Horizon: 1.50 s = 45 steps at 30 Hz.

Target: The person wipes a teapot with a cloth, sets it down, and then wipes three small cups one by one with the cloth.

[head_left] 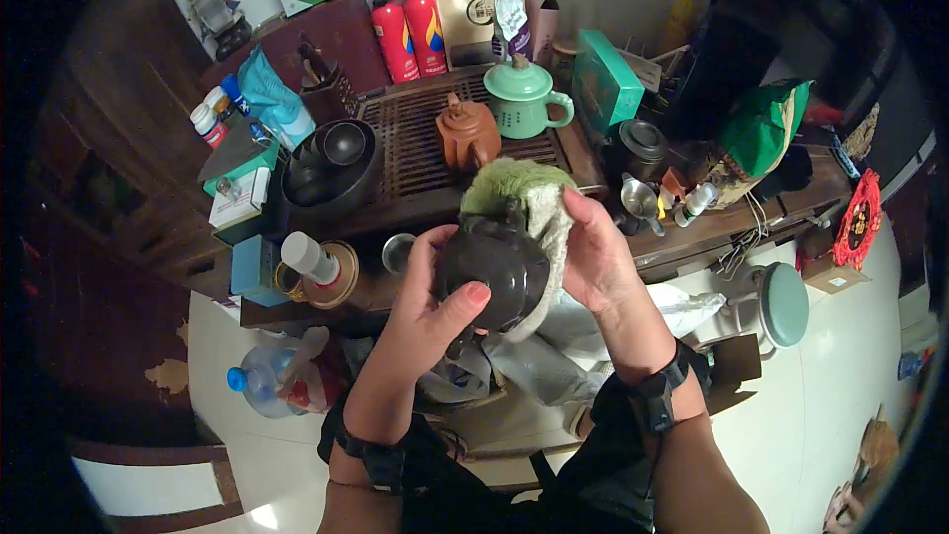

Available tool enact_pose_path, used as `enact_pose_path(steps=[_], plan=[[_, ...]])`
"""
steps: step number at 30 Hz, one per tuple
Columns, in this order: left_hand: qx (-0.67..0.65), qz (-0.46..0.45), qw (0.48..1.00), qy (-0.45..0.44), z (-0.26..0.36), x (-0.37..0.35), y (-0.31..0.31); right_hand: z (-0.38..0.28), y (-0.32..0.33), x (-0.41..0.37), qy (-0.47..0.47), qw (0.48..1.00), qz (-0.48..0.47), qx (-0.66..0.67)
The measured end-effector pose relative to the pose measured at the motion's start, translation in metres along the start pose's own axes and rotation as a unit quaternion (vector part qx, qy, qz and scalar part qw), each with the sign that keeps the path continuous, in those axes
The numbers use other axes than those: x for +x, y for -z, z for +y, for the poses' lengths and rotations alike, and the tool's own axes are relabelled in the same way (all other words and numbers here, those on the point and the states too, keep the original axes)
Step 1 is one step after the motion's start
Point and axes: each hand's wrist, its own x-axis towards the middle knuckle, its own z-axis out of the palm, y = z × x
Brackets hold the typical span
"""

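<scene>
A dark, glossy teapot [494,272] is gripped in my left hand [440,287], the thumb lying across its body. Behind and to the right of it, my right hand [598,252] holds a green and white cloth [519,183] against the pot. The right fingertips are partly hidden behind the cloth. Beyond my hands, a reddish-brown clay teapot [467,133] and a pale green lidded mug [521,99] stand on the slatted wooden tea tray [400,124].
To the left is a black bowl [331,173] with a smaller bowl in it. A metal cup [398,253] stands near my left hand. Red spray cans [408,30] line the wall. On the right are a small steel pitcher [639,200] and a stool [784,305]. A water jug [262,381] sits on the floor.
</scene>
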Motion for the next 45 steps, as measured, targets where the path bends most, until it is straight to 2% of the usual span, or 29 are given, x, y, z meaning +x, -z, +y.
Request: enact_pose_path(steps=[2, 3, 5, 7, 8, 10, 11, 14, 18, 21, 24, 25, 27, 28, 31, 34, 35, 37, 38, 40, 43, 45], plan=[[-0.018, 0.012, 1.000, 0.003, 0.001, 0.000, 0.000, 0.002, 0.003, 0.001, 0.020, 0.998, -0.038, -0.042], [-0.026, 0.019, 0.999, 0.004, 0.001, -0.001, 0.000, 0.003, 0.000, -0.001, 0.031, 0.998, -0.021, -0.046], [-0.037, 0.029, 0.999, 0.012, 0.005, -0.002, 0.001, 0.006, -0.003, -0.003, 0.089, 0.971, -0.008, -0.222], [-0.039, 0.052, 0.998, 0.018, 0.008, -0.002, 0.002, 0.002, -0.011, -0.007, 0.144, 0.906, 0.010, -0.398], [-0.036, 0.068, 0.997, 0.020, 0.008, -0.002, 0.002, 0.000, -0.009, -0.007, 0.203, 0.842, -0.018, -0.499], [0.005, 0.098, 0.995, 0.006, 0.006, -0.001, 0.003, -0.005, -0.005, -0.007, 0.309, 0.668, -0.070, -0.673], [0.043, 0.111, 0.993, -0.011, 0.001, 0.000, 0.004, 0.000, -0.008, -0.010, 0.301, 0.698, -0.048, -0.648], [0.203, 0.142, 0.966, -0.072, 0.002, 0.002, 0.001, -0.003, -0.018, -0.014, 0.271, 0.647, -0.048, -0.711], [0.365, 0.180, 0.905, -0.120, 0.012, 0.000, -0.005, 0.000, -0.011, -0.014, 0.239, 0.720, -0.049, -0.649], [0.334, 0.173, 0.920, -0.108, 0.014, -0.002, -0.005, -0.006, -0.005, -0.010, 0.251, 0.733, -0.099, -0.625], [0.324, 0.151, 0.930, -0.088, 0.011, -0.002, -0.004, -0.005, -0.006, -0.009, 0.262, 0.728, -0.101, -0.626], [0.314, 0.149, 0.934, -0.087, 0.010, -0.001, -0.003, -0.004, -0.003, -0.009, 0.270, 0.692, -0.083, -0.665], [0.298, 0.140, 0.941, -0.085, 0.008, 0.000, -0.003, 0.000, -0.001, -0.009, 0.277, 0.689, -0.054, -0.668], [0.261, 0.134, 0.953, -0.080, 0.004, 0.001, -0.001, 0.002, 0.001, -0.009, 0.281, 0.689, -0.037, -0.668], [0.150, 0.110, 0.981, -0.056, 0.000, 0.000, 0.006, 0.003, 0.005, -0.005, 0.247, 0.761, -0.028, -0.599], [0.012, 0.062, 0.998, -0.022, 0.007, 0.001, 0.005, 0.004, 0.006, -0.001, 0.098, 0.899, 0.035, -0.426], [-0.044, 0.039, 0.998, -0.009, 0.006, -0.001, 0.004, 0.003, 0.002, -0.003, 0.059, 0.946, 0.013, -0.319], [-0.112, -0.025, 0.993, 0.021, -0.005, -0.004, 0.007, -0.001, -0.010, -0.008, 0.050, 0.988, -0.009, -0.145], [-0.155, -0.052, 0.985, 0.063, -0.010, -0.003, 0.010, -0.002, -0.012, -0.010, 0.045, 0.997, -0.020, -0.057], [-0.238, -0.105, 0.954, 0.149, -0.017, -0.002, 0.011, 0.000, -0.007, -0.012, 0.010, 0.987, 0.001, -0.160], [-0.300, -0.158, 0.926, 0.167, -0.036, -0.002, 0.009, 0.006, -0.001, -0.014, -0.056, 0.954, 0.032, -0.293], [-0.341, -0.191, 0.903, 0.178, -0.048, -0.001, 0.005, 0.007, -0.001, -0.013, -0.082, 0.963, 0.026, -0.256]])
